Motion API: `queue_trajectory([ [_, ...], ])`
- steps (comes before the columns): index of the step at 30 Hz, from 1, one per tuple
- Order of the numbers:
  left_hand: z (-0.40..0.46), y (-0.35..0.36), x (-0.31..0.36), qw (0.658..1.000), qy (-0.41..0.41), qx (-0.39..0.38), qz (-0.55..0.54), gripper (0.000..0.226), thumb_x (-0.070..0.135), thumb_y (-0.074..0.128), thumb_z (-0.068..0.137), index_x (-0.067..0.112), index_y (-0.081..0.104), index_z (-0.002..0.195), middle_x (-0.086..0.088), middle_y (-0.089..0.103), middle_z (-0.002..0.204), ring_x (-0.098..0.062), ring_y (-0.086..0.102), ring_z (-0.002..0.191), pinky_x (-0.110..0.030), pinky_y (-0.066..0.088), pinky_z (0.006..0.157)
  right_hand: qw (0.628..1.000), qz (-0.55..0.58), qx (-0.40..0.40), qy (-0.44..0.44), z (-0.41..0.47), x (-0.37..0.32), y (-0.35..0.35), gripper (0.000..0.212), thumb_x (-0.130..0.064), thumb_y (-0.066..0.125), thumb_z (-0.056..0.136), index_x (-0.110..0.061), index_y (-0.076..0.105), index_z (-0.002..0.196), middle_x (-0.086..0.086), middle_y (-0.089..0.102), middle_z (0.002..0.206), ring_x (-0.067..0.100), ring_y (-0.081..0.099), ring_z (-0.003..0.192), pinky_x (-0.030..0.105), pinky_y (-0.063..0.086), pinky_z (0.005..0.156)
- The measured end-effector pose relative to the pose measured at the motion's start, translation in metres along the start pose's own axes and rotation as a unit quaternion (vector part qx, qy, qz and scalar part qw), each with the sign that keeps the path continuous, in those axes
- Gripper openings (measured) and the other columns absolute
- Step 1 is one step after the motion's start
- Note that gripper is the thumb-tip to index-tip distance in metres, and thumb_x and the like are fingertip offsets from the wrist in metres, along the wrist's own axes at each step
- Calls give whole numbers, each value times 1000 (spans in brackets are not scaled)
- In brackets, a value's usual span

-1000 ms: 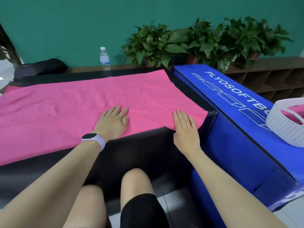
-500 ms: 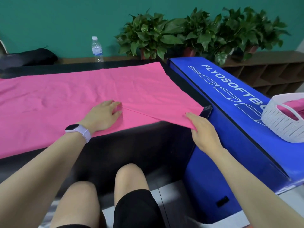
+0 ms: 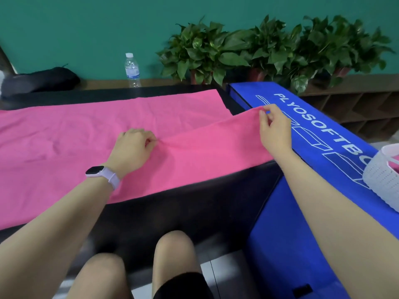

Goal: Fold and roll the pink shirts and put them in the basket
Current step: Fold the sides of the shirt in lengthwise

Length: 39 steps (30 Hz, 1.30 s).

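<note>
Pink shirt (image 3: pixel 86 134) lies spread flat across the black table (image 3: pixel 194 212), covering most of it from the left edge to the right end, w/ a strip of bare black along the near edge and the far edge. Right hand (image 3: pixel 275 130) pinches the shirt's right-end hem between thumb and forefinger and holds it lifted off the table, up over the blue box (image 3: pixel 323 130) side. Left hand (image 3: pixel 131 149) has its fingers curled down onto the fabric around mid-table, pinching a little gather where the lifted strip starts, so it's acting as the anchor/pivot.

Imo this is the first lengthwise fold, near strip going over toward the far edge. Tips for doing it well:
- keep the left pinch low and firm on the table, otherwise the whole shirt slides w/ the pull
- keep the strip taut btw both hands so the crease comes out straight, not diagonal
- lay the hem down parallel to the far edge, then smooth outward from the middle; thin knit like this prob wrinkles easily and wrinkles make a lumpy roll later

White basket (image 3: pixel 382 180) sits on the blue box at the right, near its front corner, something pink already in it, can't tell how many. Not needed yet tho.
</note>
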<state>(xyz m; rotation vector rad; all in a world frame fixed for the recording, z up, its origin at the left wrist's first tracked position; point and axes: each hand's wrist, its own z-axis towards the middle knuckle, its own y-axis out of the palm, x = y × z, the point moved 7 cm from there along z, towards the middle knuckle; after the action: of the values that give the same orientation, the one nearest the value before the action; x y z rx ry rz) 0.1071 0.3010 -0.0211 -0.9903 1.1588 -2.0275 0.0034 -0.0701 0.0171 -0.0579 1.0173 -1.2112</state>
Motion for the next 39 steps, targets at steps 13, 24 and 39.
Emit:
queue_trajectory([
  [13,124,-36,-67,998,14,62,-12,16,37,52,101,25,63,99,5,66,93,-24,60,85,-43,52,75,980,-157,-112,57,127,4,134,24,-23,47,103,-12,62,118,22,63,115,43,57,105,40,39,77],
  [24,148,40,-121,999,-15,26,35,18,41,49,99,25,51,92,6,56,80,-32,60,79,-36,39,64,968,-245,-46,14,118,38,198,21,-26,46,104,-9,60,99,16,67,85,40,58,76,42,41,65],
  [39,55,16,-70,997,-34,21,63,13,33,52,93,20,50,94,-4,66,86,-34,63,79,-36,40,61,949,-299,-101,14,35,15,120,21,-24,42,106,-7,54,103,12,66,87,35,65,75,38,41,60],
])
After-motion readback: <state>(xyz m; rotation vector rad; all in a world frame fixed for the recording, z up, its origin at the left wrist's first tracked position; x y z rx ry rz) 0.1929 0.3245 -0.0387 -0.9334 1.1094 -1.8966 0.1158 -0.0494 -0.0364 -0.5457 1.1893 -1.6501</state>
